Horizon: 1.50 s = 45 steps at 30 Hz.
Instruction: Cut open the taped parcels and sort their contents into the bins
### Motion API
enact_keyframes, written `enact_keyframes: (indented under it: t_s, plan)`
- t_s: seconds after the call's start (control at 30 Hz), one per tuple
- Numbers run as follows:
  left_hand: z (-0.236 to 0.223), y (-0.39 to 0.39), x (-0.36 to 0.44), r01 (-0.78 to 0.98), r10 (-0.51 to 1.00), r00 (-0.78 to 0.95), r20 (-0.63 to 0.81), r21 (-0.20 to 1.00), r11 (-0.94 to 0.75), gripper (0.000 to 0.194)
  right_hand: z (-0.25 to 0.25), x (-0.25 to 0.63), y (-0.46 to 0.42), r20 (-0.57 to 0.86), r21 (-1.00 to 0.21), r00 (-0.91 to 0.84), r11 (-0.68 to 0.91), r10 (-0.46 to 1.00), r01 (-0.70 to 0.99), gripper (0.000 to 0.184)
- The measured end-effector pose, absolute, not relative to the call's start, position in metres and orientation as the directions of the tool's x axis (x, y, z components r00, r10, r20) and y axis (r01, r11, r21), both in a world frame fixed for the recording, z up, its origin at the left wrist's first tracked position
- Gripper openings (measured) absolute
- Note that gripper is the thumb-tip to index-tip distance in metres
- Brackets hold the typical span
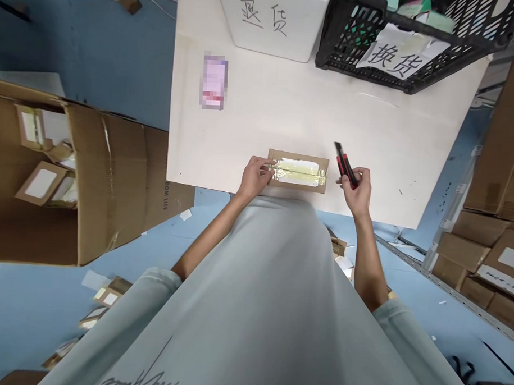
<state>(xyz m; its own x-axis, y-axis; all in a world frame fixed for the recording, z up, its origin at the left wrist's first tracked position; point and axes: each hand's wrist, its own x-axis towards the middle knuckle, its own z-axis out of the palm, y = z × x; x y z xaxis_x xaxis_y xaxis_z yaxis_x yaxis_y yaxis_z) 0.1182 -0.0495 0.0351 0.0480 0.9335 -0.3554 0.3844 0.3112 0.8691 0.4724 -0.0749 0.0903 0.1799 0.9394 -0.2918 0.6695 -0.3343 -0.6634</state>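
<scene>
A small cardboard box [297, 188] lies flat at the table's near edge, with a white label and shiny yellowish tape along its top. At its left end, my left hand [256, 177] grips it, the fingertips over the top edge. My right hand [360, 191], to the right of the box and apart from it, is closed around a red and black utility knife [346, 168]. The knife's dark tip points away from me, up and slightly left.
On the white table [260, 114] stand a white bin [275, 24] and a black plastic crate [370, 76] at the back, both with handwritten signs. A blurred pink item [214, 81] lies far left. A large open carton [114, 182] holds packages; stacked boxes [461, 250] are at right.
</scene>
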Motion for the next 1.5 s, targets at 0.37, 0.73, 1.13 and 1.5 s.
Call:
enact_keyframes:
  t_s: [0.37,0.73,1.13,1.5]
  plan:
    - [0.035,-0.053,0.115,0.335,0.923,0.068,-0.378,0.880,0.336,0.035,0.170,0.359,-0.018,-0.561,-0.188,-0.535,0.533,0.632,0.825,0.055]
    - [0.033,-0.050,0.115,0.320,0.916,0.068,-0.396,0.878,0.356,0.037,0.176,0.345,-0.009,-0.621,-0.067,-0.598,0.726,0.506,0.685,0.071]
    - [0.031,-0.050,0.117,0.360,0.921,0.067,-0.384,0.870,0.337,0.037,0.194,0.377,-0.015,-0.679,-0.020,-0.537,0.718,0.501,0.696,0.066]
    - [0.045,-0.063,0.160,0.431,0.913,0.132,-0.386,0.852,0.298,0.035,0.194,0.425,-0.047,-0.719,0.018,-0.431,0.634,0.546,0.773,0.076]
